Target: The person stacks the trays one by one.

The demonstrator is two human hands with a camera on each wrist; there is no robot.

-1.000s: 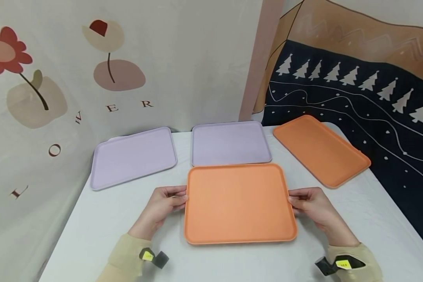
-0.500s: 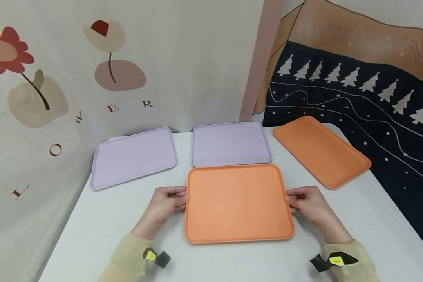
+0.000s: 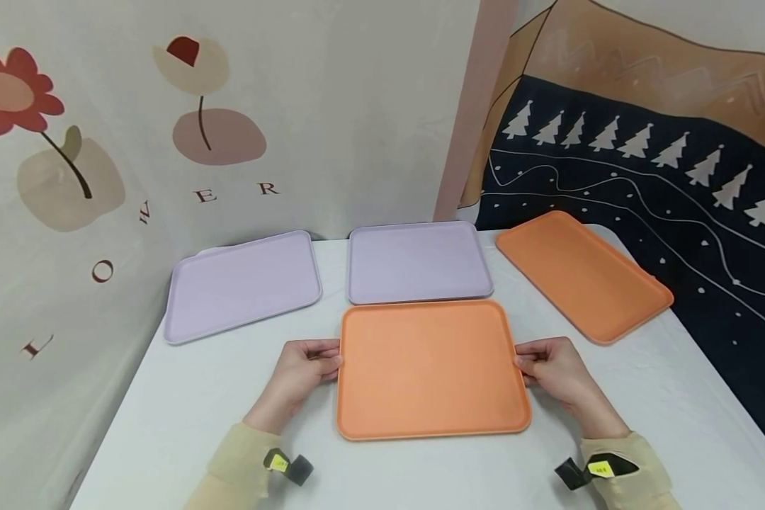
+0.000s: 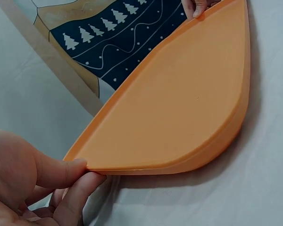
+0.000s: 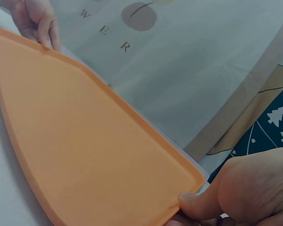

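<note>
An orange rectangular tray [image 3: 433,372] lies between both hands at the front middle of the table, its far edge close to a purple tray. The left hand [image 3: 302,375] pinches its left rim, thumb on top and fingers beneath, as the left wrist view shows at the tray's edge [image 4: 151,169]. On the opposite rim the right hand [image 3: 554,372] grips with its thumb [image 5: 193,202] over the edge. In the left wrist view a shadow shows under the tray's near edge; whether it touches the cloth I cannot tell.
Behind the held tray lies a purple tray [image 3: 419,262]. Another purple tray [image 3: 245,287] sits angled at the back left, apparently over something mostly hidden. A second orange tray [image 3: 583,276] lies slanted at the back right. Printed cloths [image 3: 357,106] hang behind the white-covered table [image 3: 210,397].
The right hand has shifted slightly left, and the held tray's right edge with it. The tray also sits a little lower in view. Both hands keep their hold; the other trays stay put.
</note>
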